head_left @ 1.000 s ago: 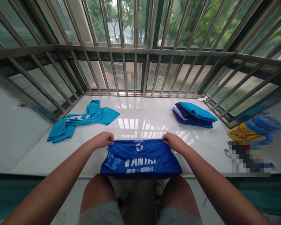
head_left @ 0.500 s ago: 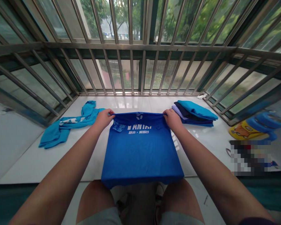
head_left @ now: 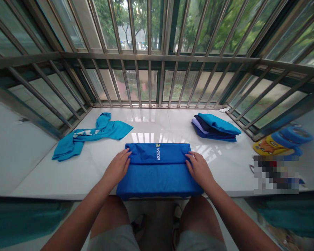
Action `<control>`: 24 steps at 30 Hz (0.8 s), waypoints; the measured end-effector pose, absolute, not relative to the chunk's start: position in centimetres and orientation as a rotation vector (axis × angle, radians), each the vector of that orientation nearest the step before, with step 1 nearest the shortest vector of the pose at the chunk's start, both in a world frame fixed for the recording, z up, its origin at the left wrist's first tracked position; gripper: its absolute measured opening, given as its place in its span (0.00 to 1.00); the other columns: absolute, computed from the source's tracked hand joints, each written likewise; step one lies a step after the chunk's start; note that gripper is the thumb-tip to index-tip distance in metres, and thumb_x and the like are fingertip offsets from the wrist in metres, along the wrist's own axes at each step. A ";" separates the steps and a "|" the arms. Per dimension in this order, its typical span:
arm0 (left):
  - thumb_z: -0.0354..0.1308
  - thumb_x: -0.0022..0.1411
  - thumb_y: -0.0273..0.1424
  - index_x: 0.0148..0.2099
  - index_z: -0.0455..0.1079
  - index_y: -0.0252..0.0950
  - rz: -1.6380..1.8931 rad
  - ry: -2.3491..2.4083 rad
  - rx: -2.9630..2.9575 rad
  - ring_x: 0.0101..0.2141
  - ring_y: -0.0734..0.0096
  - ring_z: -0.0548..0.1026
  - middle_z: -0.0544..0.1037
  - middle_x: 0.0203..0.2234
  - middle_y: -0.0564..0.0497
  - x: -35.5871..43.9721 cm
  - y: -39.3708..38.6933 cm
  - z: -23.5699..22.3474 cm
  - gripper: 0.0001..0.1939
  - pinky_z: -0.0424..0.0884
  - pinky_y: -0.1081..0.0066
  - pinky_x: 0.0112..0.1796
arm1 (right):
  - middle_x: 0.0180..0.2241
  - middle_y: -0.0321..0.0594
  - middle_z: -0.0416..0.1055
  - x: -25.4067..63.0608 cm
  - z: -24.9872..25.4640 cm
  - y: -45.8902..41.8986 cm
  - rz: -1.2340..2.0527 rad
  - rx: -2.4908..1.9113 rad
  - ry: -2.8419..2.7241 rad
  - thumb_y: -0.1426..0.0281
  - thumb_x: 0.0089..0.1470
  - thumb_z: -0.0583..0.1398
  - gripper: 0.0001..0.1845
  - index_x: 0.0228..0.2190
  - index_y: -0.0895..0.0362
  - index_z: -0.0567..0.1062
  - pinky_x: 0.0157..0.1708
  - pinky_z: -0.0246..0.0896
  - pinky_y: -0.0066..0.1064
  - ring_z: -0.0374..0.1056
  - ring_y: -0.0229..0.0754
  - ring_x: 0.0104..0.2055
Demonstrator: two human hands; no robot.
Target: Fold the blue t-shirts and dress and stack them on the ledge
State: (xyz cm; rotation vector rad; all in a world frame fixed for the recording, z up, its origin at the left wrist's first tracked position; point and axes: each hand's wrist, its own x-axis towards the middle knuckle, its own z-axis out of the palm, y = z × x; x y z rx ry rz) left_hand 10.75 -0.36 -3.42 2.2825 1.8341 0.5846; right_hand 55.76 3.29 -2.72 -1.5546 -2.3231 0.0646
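Note:
A royal-blue shirt (head_left: 158, 170) lies folded at the front edge of the white ledge (head_left: 151, 129), its far third turned back toward me with "2024" printed on it. My left hand (head_left: 118, 167) rests on the shirt's left edge, fingers stretched flat at the end of the fold. On the right edge my right hand (head_left: 199, 169) lies the same way, fingers flat on the cloth. Neither hand grips anything.
A loose turquoise shirt (head_left: 91, 134) lies crumpled at the back left. A stack of folded blue garments (head_left: 216, 127) sits at the back right. Metal window bars (head_left: 151, 55) fence the ledge on three sides. Yellow and blue items (head_left: 279, 141) lie at the far right.
Both hands had gripped the shirt's edge and carried it away from me, spreading the cloth; now the far part is folded back and the hands lie flat on the sides.

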 end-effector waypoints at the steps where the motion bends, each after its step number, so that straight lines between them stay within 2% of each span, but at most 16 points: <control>1: 0.43 0.79 0.38 0.71 0.68 0.34 0.583 1.831 2.310 0.71 0.51 0.66 0.68 0.72 0.37 11.6 0.7 -3.2 0.27 0.61 0.47 0.72 | 0.67 0.56 0.69 54.7 -2.5 4.0 0.067 -1.536 -2.332 0.62 0.73 0.53 0.25 0.63 0.56 0.76 0.71 0.57 0.55 0.63 0.59 0.70; 4: 0.44 0.80 0.40 0.76 0.61 0.32 0.451 1.835 2.345 0.75 0.49 0.58 0.60 0.76 0.36 13.7 3.9 -3.5 0.30 0.58 0.44 0.72 | 0.76 0.53 0.55 51.6 -2.6 6.4 0.123 -1.533 -2.442 0.58 0.75 0.51 0.32 0.72 0.57 0.65 0.76 0.44 0.59 0.49 0.59 0.78; 6: 0.45 0.79 0.43 0.77 0.58 0.31 0.319 1.910 2.292 0.76 0.47 0.56 0.57 0.77 0.34 13.9 5.3 -4.3 0.33 0.56 0.42 0.72 | 0.78 0.51 0.48 50.7 -3.3 8.0 0.192 -1.650 -2.491 0.56 0.75 0.49 0.35 0.75 0.57 0.58 0.76 0.38 0.62 0.43 0.59 0.80; 9: 0.43 0.79 0.45 0.79 0.55 0.32 0.210 2.071 2.156 0.76 0.44 0.53 0.55 0.78 0.34 12.4 6.3 -5.6 0.35 0.54 0.38 0.72 | 0.79 0.51 0.44 51.7 -4.6 10.0 0.281 -1.895 -2.444 0.51 0.76 0.46 0.38 0.77 0.55 0.52 0.75 0.36 0.68 0.40 0.59 0.81; 11: 0.42 0.79 0.43 0.79 0.55 0.33 0.202 2.115 2.102 0.76 0.42 0.53 0.55 0.78 0.34 10.6 6.6 -5.9 0.34 0.54 0.34 0.70 | 0.79 0.52 0.45 53.4 -4.8 11.2 0.288 -1.990 -2.398 0.50 0.76 0.45 0.39 0.78 0.55 0.51 0.73 0.37 0.71 0.39 0.62 0.81; 13: 0.43 0.78 0.40 0.76 0.59 0.34 0.226 2.111 2.079 0.75 0.42 0.57 0.59 0.76 0.32 8.9 7.3 -5.6 0.31 0.57 0.34 0.69 | 0.78 0.54 0.49 55.3 -4.4 12.4 0.264 -1.996 -2.401 0.50 0.75 0.47 0.38 0.76 0.55 0.55 0.72 0.42 0.71 0.43 0.65 0.80; 16: 0.50 0.74 0.39 0.70 0.68 0.33 0.261 2.063 2.087 0.70 0.45 0.66 0.69 0.70 0.31 7.1 9.2 -4.4 0.28 0.63 0.45 0.67 | 0.72 0.59 0.62 57.0 -2.9 14.5 0.261 -1.842 -2.520 0.54 0.71 0.57 0.35 0.71 0.57 0.66 0.69 0.56 0.55 0.59 0.63 0.73; 18: 0.59 0.69 0.42 0.63 0.74 0.36 0.247 2.009 2.102 0.64 0.47 0.72 0.76 0.64 0.34 6.6 10.9 -3.4 0.25 0.67 0.53 0.64 | 0.63 0.56 0.73 57.2 -1.8 15.9 0.299 -1.744 -2.601 0.58 0.67 0.64 0.29 0.64 0.57 0.74 0.63 0.63 0.43 0.69 0.58 0.64; 20: 0.66 0.62 0.43 0.50 0.80 0.38 0.217 1.949 2.103 0.55 0.49 0.78 0.82 0.53 0.38 6.5 12.4 -2.5 0.19 0.72 0.58 0.57 | 0.52 0.50 0.80 56.8 -1.0 17.1 0.347 -1.728 -2.640 0.62 0.63 0.68 0.22 0.56 0.55 0.79 0.55 0.67 0.36 0.75 0.52 0.54; 22: 0.68 0.58 0.42 0.37 0.78 0.39 0.193 1.896 2.089 0.45 0.53 0.80 0.83 0.41 0.43 6.6 13.6 -1.7 0.12 0.74 0.62 0.48 | 0.45 0.46 0.81 56.3 -0.4 18.0 0.372 -1.718 -2.664 0.66 0.61 0.69 0.14 0.48 0.55 0.83 0.49 0.67 0.33 0.77 0.49 0.47; 24: 0.67 0.59 0.42 0.32 0.74 0.40 0.205 1.864 2.071 0.39 0.56 0.80 0.82 0.34 0.47 6.7 14.2 -0.9 0.11 0.73 0.64 0.42 | 0.45 0.47 0.81 55.8 0.2 18.5 0.361 -1.699 -2.662 0.68 0.62 0.68 0.07 0.43 0.56 0.83 0.48 0.66 0.31 0.76 0.48 0.47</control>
